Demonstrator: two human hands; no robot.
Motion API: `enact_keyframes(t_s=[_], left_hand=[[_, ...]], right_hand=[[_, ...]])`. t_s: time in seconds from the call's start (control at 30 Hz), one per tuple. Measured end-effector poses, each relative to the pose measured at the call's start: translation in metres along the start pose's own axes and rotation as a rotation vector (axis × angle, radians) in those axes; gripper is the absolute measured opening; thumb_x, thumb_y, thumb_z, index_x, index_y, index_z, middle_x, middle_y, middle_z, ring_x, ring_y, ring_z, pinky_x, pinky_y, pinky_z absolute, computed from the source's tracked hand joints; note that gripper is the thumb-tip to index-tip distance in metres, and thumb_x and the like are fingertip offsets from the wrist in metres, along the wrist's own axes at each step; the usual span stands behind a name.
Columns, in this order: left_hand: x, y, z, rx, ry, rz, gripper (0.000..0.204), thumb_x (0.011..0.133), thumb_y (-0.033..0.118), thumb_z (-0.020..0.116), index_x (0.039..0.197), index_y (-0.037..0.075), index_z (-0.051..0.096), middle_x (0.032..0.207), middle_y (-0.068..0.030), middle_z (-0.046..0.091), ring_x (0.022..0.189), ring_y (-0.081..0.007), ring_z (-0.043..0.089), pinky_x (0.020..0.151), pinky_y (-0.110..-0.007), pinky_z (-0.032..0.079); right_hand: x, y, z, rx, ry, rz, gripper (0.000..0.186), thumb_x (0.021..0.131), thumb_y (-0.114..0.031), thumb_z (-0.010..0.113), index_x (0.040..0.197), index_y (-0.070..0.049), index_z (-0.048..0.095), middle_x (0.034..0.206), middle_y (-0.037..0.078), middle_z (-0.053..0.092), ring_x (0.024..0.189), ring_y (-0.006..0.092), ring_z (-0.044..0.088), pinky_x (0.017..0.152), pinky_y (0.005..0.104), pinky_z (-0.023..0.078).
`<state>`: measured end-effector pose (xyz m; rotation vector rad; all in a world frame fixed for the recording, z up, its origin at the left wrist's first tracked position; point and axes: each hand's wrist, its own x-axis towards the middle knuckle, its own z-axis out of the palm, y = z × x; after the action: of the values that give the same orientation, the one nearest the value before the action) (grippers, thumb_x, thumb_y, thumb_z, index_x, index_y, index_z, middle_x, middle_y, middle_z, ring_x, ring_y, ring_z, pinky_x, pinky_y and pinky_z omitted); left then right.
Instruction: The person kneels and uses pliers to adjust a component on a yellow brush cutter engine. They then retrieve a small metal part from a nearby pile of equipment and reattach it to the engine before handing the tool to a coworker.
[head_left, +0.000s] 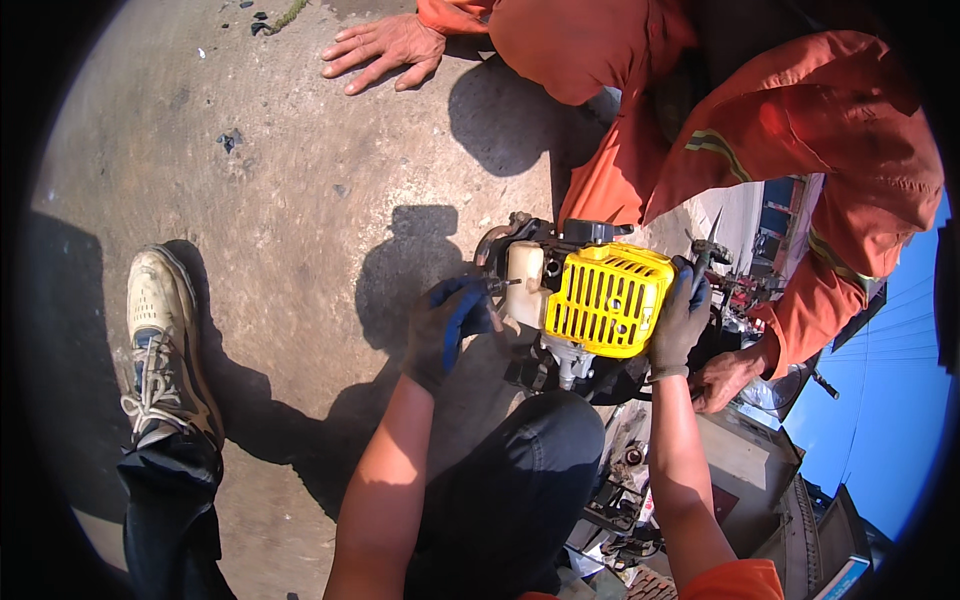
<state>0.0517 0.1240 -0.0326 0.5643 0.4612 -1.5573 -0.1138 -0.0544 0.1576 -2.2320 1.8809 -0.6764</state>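
A small engine (535,330) with a slotted yellow cover (612,300) and an off-white plastic tank (524,275) is in front of me, above my bent knee. My right hand (678,325), in a dark work glove, grips the cover's right side, its fingers partly hidden behind the edge. On the engine's left, my left hand (443,328), in a blue and dark glove, is closed with fingers curled by the tank. A thin dark piece shows between its fingertips and the tank; I cannot make out what it is.
A co-worker in orange workwear (800,120) crouches opposite, one bare hand (385,52) flat on the concrete ground (280,190), the other hand (732,376) close to my right wrist. My shoe (165,340) stands at left. Assorted parts (625,480) lie at lower right.
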Motion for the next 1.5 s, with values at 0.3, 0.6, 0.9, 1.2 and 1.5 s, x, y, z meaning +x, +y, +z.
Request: enact_keyframes(t_s=[0.3,0.6,0.9,1.2,1.5], left_hand=[[-0.003,-0.002,0.004,0.06,0.06,-0.026,0.021,0.093,0.017,0.058,0.107,0.003,0.063,0.08,-0.0033,0.063,0.068,-0.0131,0.062,0.062,-0.028,0.055],[0.012,0.01,0.051,0.841,-0.013,0.497,0.019,0.089,0.014,0.06,0.104,0.003,0.064,0.081,-0.0044,0.065,0.069,-0.0133,0.061,0.064,-0.031,0.051],[0.041,0.032,0.114,1.315,-0.172,0.704,0.022,0.08,0.019,0.066,0.098,0.006,0.068,0.092,-0.0158,0.067,0.084,-0.0322,0.066,0.074,-0.04,0.053],[0.047,0.014,0.129,1.541,-0.279,0.849,0.022,0.08,0.02,0.064,0.093,0.003,0.068,0.094,-0.0158,0.066,0.087,-0.0319,0.065,0.079,-0.04,0.051],[0.062,0.009,0.135,1.829,-0.437,1.077,0.024,0.076,0.023,0.065,0.092,0.006,0.067,0.096,-0.0123,0.064,0.093,-0.0295,0.06,0.082,-0.042,0.048]], right_hand=[[0.032,0.007,-0.006,0.014,-0.066,0.047,0.037,0.098,-0.027,0.05,0.112,0.004,0.063,0.095,0.006,0.066,0.085,0.0122,0.058,0.08,0.0261,0.045],[0.051,0.023,-0.011,0.082,-0.064,0.111,0.034,0.095,-0.029,0.052,0.108,0.0,0.065,0.096,0.012,0.066,0.085,0.0199,0.061,0.081,0.032,0.046],[0.06,0.027,-0.016,0.039,-0.033,0.116,0.038,0.091,-0.034,0.055,0.102,0.001,0.064,0.083,0.013,0.064,0.076,0.022,0.06,0.073,0.0343,0.046],[0.061,0.032,-0.02,-0.055,-0.023,0.142,0.034,0.092,-0.03,0.056,0.103,0.001,0.065,0.087,0.013,0.066,0.077,0.0215,0.06,0.074,0.0335,0.046],[0.055,0.03,-0.02,-0.056,-0.009,0.173,0.036,0.091,-0.032,0.057,0.103,0.001,0.065,0.082,0.011,0.064,0.074,0.0198,0.058,0.071,0.0334,0.045]])
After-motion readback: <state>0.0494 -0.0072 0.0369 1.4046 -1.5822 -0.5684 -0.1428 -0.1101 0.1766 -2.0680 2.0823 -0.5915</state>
